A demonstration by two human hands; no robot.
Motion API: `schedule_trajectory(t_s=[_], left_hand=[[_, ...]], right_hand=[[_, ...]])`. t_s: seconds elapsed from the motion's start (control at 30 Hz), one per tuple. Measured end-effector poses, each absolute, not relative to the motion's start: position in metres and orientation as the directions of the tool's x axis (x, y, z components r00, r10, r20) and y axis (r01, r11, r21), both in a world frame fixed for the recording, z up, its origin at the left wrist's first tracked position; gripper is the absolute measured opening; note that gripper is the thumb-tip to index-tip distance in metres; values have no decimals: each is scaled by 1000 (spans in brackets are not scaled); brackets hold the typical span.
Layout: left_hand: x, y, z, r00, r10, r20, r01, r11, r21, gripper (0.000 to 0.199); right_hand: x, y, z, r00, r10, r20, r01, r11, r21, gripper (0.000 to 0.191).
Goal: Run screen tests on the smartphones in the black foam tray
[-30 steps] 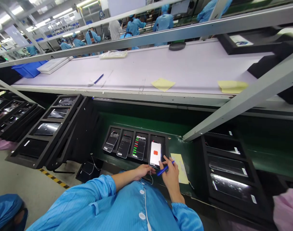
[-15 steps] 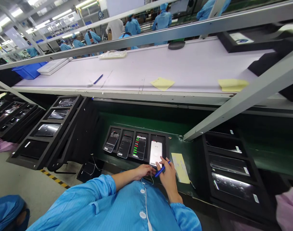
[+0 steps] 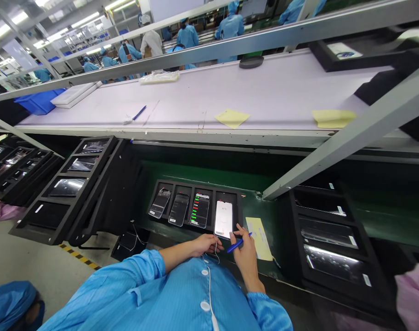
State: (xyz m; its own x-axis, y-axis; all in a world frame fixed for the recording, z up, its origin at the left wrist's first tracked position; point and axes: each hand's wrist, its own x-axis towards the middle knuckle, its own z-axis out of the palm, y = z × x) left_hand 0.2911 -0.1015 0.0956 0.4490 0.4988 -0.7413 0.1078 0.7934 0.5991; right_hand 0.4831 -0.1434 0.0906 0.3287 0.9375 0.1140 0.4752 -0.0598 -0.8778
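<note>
A black tray [image 3: 240, 212] on the green bench holds several phones in a row. The rightmost phone [image 3: 223, 218] has a bright white screen; the one to its left, the phone with coloured lines [image 3: 199, 211], shows green and red text. Just below the white-screened phone, my left hand [image 3: 206, 245] is closed on a thin white cable [image 3: 218, 259]; its end is hidden by the fingers. My right hand [image 3: 244, 253] grips a blue pen [image 3: 234, 246], with its fingertips beside that phone's lower right corner.
Yellow paper [image 3: 259, 238] lies right of the tray. A slanted metal post [image 3: 299, 177] rises beyond it. Stacked phone trays stand at left [image 3: 63, 202] and right [image 3: 299, 271]. A white shelf [image 3: 182, 101] spans the back. A pink sleeve [image 3: 414, 294] shows at right.
My right hand has drawn back slightly to the right and down, off the white phone screen, with the pen still in it. My left hand stays nearly in place.
</note>
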Motion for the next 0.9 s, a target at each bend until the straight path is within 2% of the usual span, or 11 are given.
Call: schedule_trajectory(t_s=[0.27,0.9], left_hand=[[286,-103,100,450,460,-766,159,803,575,38],[280,-103,95,480,439,-760,124,823,554,38]], right_hand=[[478,-140,94,354,934,43,403,-111,-908,46],[478,-140,74,298,953,59,489,-100,-867,40]])
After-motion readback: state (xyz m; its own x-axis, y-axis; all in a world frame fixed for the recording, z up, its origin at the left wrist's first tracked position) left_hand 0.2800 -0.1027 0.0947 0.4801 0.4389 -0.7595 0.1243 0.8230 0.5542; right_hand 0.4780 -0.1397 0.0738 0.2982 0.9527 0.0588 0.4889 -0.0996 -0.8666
